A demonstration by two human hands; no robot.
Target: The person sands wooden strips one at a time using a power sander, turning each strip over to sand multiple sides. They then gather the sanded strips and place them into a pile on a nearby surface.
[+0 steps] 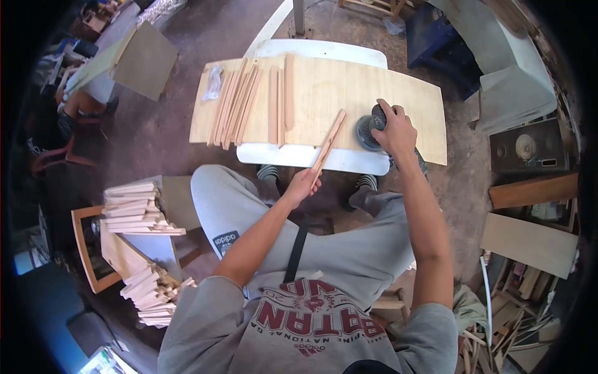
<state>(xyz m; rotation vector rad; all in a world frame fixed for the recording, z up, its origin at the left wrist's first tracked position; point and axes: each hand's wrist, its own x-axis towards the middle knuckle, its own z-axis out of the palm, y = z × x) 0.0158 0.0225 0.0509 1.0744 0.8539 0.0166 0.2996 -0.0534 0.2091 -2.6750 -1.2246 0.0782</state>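
Observation:
My left hand [303, 187] is closed around the near end of a wooden strip [329, 144], which slants up and to the right, its far end over the plywood board [367, 84]. At the right part of the board, my right hand [397, 132] grips the top of a dark, round-based sander [367, 133]. The sander is right of the strip, apart from it. Several wooden strips [237, 106] lie side by side at the board's left, and a few more [281, 103] lie nearer its middle.
A clear plastic bag [213, 83] rests on the board's left end. Stacks of cut wood [134, 209] stand at the lower left beside a wooden frame [80, 249]. Scrap wood [492, 330] is piled at the lower right. At the far left, part of a person [81, 103] shows.

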